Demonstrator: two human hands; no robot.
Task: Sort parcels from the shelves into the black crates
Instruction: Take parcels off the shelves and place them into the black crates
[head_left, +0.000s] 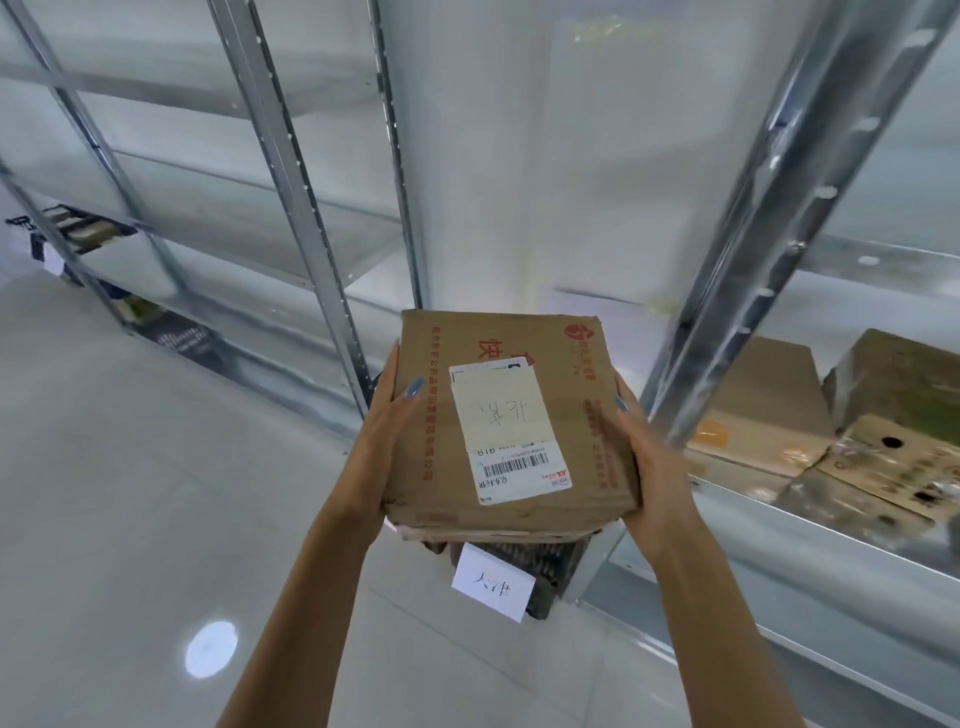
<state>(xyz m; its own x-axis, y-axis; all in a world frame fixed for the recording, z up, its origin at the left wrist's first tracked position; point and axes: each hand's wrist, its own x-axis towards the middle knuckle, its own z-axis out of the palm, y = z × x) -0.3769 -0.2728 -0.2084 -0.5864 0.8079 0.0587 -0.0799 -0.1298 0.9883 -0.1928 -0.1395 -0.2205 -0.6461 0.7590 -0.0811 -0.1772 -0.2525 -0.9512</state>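
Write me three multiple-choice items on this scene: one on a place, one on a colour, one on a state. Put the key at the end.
1. Where is the nearest black crate?
A. on top of the parcel
B. below the held cardboard parcel
C. on the highest shelf

2. What colour is the shipping label on the parcel's top?
A. white
B. red
C. green

3. How is the parcel supported?
A. between the left hand and the right hand
B. lying on a shelf
C. lying inside the crate

Key:
1 B: the crate's mesh wall and its white paper tag show just under the parcel.
2 A: the label is white with a black barcode.
3 A: each hand grips one side edge, thumb on top.
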